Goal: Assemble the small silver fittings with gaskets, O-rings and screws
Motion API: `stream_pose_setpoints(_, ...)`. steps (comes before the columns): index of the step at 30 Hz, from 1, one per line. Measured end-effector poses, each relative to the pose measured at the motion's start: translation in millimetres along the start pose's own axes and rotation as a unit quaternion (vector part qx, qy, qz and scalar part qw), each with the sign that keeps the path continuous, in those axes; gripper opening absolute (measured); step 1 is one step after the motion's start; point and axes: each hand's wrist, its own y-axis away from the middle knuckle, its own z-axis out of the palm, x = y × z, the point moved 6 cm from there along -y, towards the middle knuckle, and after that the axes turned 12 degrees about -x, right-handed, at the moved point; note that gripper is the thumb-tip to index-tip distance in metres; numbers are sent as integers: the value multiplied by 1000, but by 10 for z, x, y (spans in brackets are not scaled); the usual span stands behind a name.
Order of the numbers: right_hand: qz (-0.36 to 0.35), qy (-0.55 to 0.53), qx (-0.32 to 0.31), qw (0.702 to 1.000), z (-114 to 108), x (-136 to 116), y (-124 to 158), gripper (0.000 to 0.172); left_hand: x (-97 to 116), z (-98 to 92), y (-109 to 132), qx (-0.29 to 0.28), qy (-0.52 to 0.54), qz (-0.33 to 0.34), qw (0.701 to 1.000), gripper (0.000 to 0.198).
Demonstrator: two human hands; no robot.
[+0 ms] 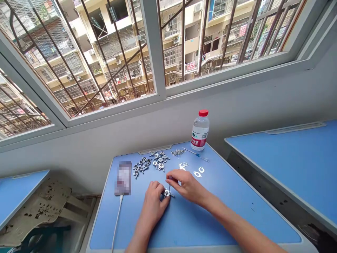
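Note:
My left hand [154, 199] rests on the blue desk and grips a small silver metal fitting [167, 193] between thumb and fingers. My right hand [185, 183] is pinched just above that fitting. A thin, upright, dark piece [169, 187] comes down from its fingertips towards the fitting; its upper end is hidden and I cannot tell its kind. Beyond the hands lie a pile of similar silver fittings [159, 160] and a group with dark centres [142, 166]. Flat silver plates with holes [197, 174] lie past my right hand.
Small screws [178, 152] lie in a heap at the back. Beside them is a thin screwdriver [196, 154] with a blue part. A water bottle [200, 130] stands at the far right corner. A phone [123, 178] with a white cable [117, 217] lies left on the desk [210, 232].

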Motion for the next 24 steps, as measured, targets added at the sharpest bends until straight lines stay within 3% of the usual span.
stream_pose_setpoints(5,6,-27,3,1000,79,10,15,19,-3,4,16,7,7,-15,1000,17)
stream_pose_setpoints(13,-10,-66,-65,996,28,16,33,35,-7,-9,13,15,13,-20,1000,18)
stream_pose_setpoints(19,0,-74,1,997,29,141,29,22,-10,-10,13,17,9,-11,1000,18)
stream_pose_setpoints(24,-24,-41,27,999,33,49,14,21,-7,-6,12,18,4,0,1000,17)
